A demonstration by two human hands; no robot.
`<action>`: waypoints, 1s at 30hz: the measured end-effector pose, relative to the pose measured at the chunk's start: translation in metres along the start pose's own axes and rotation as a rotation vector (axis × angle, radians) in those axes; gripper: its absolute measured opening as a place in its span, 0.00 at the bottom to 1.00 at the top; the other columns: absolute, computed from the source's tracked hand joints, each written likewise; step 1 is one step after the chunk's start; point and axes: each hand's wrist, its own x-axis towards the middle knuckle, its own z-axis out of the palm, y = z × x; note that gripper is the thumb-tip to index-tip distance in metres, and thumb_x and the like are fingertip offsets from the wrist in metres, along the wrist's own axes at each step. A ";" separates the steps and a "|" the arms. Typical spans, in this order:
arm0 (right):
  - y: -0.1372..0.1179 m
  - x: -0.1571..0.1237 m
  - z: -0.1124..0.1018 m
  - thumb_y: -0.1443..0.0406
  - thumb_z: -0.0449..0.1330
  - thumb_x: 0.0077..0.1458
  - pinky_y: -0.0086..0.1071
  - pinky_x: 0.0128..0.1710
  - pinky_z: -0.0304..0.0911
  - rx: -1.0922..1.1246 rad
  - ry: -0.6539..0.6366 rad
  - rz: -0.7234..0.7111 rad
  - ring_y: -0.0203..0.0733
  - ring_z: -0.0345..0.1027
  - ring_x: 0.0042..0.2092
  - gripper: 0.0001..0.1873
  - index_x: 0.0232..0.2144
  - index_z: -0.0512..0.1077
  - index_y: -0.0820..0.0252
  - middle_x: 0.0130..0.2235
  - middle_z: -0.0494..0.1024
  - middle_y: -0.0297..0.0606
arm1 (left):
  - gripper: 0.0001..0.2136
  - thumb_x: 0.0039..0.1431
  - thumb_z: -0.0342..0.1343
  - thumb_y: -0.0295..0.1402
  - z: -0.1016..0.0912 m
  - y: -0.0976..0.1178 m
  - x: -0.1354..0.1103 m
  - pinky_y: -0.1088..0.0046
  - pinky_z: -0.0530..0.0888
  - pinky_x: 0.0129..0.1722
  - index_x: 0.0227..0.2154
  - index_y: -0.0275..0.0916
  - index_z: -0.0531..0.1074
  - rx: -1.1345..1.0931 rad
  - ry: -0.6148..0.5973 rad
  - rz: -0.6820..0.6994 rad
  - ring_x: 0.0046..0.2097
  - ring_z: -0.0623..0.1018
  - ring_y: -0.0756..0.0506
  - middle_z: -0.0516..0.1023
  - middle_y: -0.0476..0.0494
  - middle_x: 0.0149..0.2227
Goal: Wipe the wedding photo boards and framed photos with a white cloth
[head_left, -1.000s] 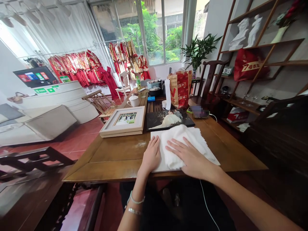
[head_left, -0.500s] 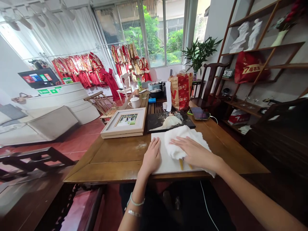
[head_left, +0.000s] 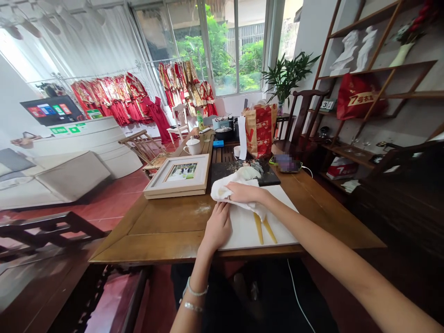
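Note:
My right hand (head_left: 244, 192) grips a bunched white towel (head_left: 222, 188) over the far left corner of a white board (head_left: 239, 236). Flat on that board's left edge rests my left hand (head_left: 218, 225), fingers stretched out and the tips close to the towel. Two tapering yellow strips (head_left: 258, 229) show on the board below the towel; their upper ends are covered, and I cannot tell whether they are printed or loose. Just beyond lies a dark panel (head_left: 270, 173) with a white figure on it, partly hidden by the towel.
Left of the board lie stacked picture frames (head_left: 176, 175) on the wooden table (head_left: 156, 231). A lidded white cup (head_left: 193, 146), a paper bag (head_left: 261, 132) and a phone (head_left: 286, 163) with a cable stand farther back. A wooden chair (head_left: 301, 120) is behind the table's right side.
My right hand has moved left and away from me with the towel, from the board's right side to its far left corner. More of the yellow strips shows. My left hand stays put.

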 end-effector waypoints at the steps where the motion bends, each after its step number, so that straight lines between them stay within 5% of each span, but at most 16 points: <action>1: 0.001 -0.001 0.000 0.59 0.58 0.61 0.44 0.44 0.69 -0.015 -0.013 0.011 0.45 0.70 0.46 0.17 0.50 0.69 0.59 0.51 0.72 0.42 | 0.24 0.61 0.41 0.24 -0.001 0.000 0.000 0.53 0.58 0.66 0.60 0.35 0.63 0.001 -0.006 -0.007 0.68 0.56 0.39 0.62 0.37 0.64; 5: 0.006 -0.017 -0.002 0.61 0.57 0.62 0.44 0.43 0.69 -0.089 -0.036 0.058 0.45 0.71 0.45 0.17 0.51 0.68 0.61 0.49 0.73 0.42 | 0.24 0.62 0.40 0.24 -0.002 0.001 0.000 0.53 0.58 0.66 0.60 0.34 0.62 0.013 -0.028 -0.015 0.68 0.56 0.39 0.62 0.36 0.64; 10: -0.002 -0.054 0.006 0.76 0.51 0.53 0.42 0.50 0.63 -0.197 0.030 0.073 0.53 0.65 0.53 0.26 0.55 0.66 0.70 0.48 0.75 0.52 | 0.22 0.64 0.40 0.25 -0.001 0.000 0.000 0.53 0.57 0.66 0.59 0.36 0.65 0.006 -0.014 0.005 0.68 0.56 0.41 0.63 0.38 0.64; 14: -0.031 -0.087 0.028 0.76 0.52 0.47 0.48 0.53 0.58 -0.290 0.080 0.066 0.60 0.60 0.55 0.33 0.58 0.63 0.73 0.56 0.69 0.57 | 0.21 0.64 0.42 0.27 -0.003 -0.002 0.002 0.54 0.58 0.66 0.57 0.39 0.67 -0.035 -0.025 0.041 0.67 0.58 0.41 0.64 0.40 0.63; 21: -0.092 -0.150 0.066 0.66 0.58 0.43 0.50 0.55 0.57 -0.387 0.043 -0.067 0.64 0.59 0.57 0.40 0.60 0.61 0.75 0.57 0.69 0.62 | 0.21 0.62 0.44 0.26 -0.006 -0.005 0.006 0.56 0.59 0.65 0.57 0.34 0.68 -0.061 -0.031 -0.026 0.67 0.60 0.41 0.64 0.37 0.63; 25: -0.096 -0.153 0.058 0.65 0.57 0.43 0.50 0.55 0.56 -0.272 -0.002 -0.006 0.62 0.60 0.56 0.37 0.58 0.65 0.70 0.56 0.71 0.57 | 0.21 0.63 0.43 0.27 -0.003 -0.004 0.005 0.59 0.58 0.66 0.57 0.31 0.67 -0.042 -0.006 -0.026 0.67 0.59 0.42 0.64 0.36 0.63; 30: -0.073 -0.121 0.040 0.67 0.55 0.46 0.50 0.54 0.55 -0.263 0.121 0.141 0.62 0.58 0.56 0.29 0.52 0.70 0.68 0.51 0.73 0.55 | 0.21 0.63 0.45 0.27 0.000 -0.009 0.003 0.56 0.60 0.65 0.57 0.34 0.67 -0.013 0.001 0.026 0.67 0.60 0.41 0.64 0.37 0.63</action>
